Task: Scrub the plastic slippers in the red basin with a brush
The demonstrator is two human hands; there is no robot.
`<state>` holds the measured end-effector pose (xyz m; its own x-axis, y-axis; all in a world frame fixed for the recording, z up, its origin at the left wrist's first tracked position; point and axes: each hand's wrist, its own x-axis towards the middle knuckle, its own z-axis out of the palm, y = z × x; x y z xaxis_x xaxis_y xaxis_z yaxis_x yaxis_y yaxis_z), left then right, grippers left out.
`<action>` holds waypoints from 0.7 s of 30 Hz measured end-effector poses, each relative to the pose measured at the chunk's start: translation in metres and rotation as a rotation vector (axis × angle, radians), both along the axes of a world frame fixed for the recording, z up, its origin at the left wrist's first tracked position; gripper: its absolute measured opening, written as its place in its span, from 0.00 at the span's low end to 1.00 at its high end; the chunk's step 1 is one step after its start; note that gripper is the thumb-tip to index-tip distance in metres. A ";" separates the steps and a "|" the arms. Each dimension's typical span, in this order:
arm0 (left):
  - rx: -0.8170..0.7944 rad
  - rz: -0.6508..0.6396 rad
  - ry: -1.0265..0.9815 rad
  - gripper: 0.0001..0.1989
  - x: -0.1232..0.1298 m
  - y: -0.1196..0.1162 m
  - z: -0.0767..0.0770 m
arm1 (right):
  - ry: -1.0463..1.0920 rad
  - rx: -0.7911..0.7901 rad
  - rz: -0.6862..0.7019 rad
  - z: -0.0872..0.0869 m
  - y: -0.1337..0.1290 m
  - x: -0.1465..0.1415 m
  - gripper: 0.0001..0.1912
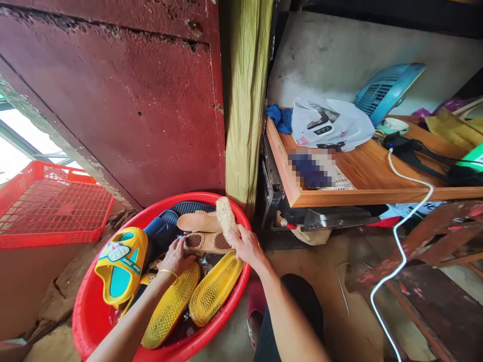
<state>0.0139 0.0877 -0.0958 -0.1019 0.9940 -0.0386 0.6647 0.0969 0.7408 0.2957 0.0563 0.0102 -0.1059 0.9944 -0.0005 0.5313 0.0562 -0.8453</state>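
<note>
Beyond the yellow soles [216, 289] along the near rim of the red basin [85, 317], the left hand [174, 260] touches the brown-patched sandal [206, 243] with bent fingers, grip indeterminate; insufficient support could cause slippage under the brush [226, 217], gripped by the right hand [247, 246] near the far-right rim.

At the lower left, a bright red basin [86, 322] is being filled with colour: zigzag-patterned yellow soles [216, 289], a yellow sandal [140, 251] marked with teal and white, navy slippers [162, 229] and tan footwear [199, 221]. At the upper left, a maroon panel [151, 100] is being flecked by dark chips. At the upper right, an orange-brown tabletop [362, 168] is being topped by a blue fan [385, 90] and white plastic [339, 118].
</note>
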 end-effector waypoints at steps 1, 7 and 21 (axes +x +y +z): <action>-0.031 -0.002 -0.049 0.40 0.002 0.002 0.000 | -0.003 -0.007 -0.006 0.000 0.000 0.001 0.17; -0.065 0.055 -0.220 0.41 0.014 -0.013 -0.005 | -0.028 0.008 0.012 -0.001 -0.004 0.005 0.18; -0.087 -0.314 0.709 0.47 -0.006 -0.132 -0.023 | -0.319 0.055 0.252 -0.024 -0.042 -0.020 0.17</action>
<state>0.0078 -0.0443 -0.1185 0.1539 0.9769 -0.1483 0.9825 -0.1354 0.1276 0.2753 0.0144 -0.0136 -0.3492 0.9368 -0.0202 0.7303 0.2586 -0.6323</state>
